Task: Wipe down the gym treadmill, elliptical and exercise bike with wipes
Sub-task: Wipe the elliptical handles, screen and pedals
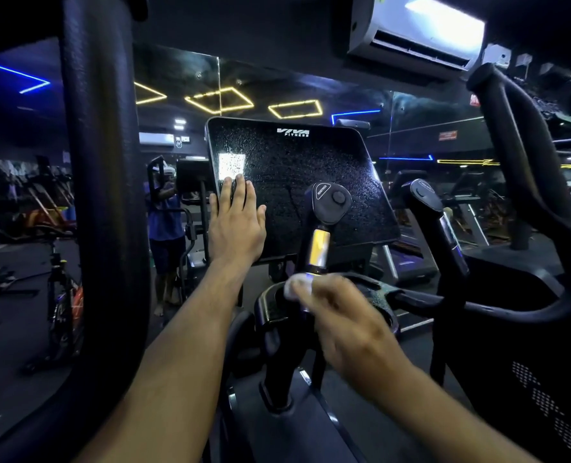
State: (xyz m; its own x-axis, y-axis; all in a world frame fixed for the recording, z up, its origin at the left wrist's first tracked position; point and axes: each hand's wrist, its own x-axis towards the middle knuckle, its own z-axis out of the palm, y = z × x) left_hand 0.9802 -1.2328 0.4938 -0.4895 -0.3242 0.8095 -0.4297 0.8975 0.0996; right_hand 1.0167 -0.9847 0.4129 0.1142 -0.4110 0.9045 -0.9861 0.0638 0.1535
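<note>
On elliptical console [297,182], top edge reads "VIVA FITNESS". Left hand [235,218] flat, fingers straight and together, pressing screen's lower left. Right hand [340,320], blurred, fingers curled around white wipe [294,289] below console, near handle base.

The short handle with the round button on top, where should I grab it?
Grab the short handle on its shiny metal band, below the wide button head. That part is a straight, round stem a hand can probably wrap around. Come from the near side; the console screen stands right behind it. The right hand, blurred, holds a wipe at its base.
</note>
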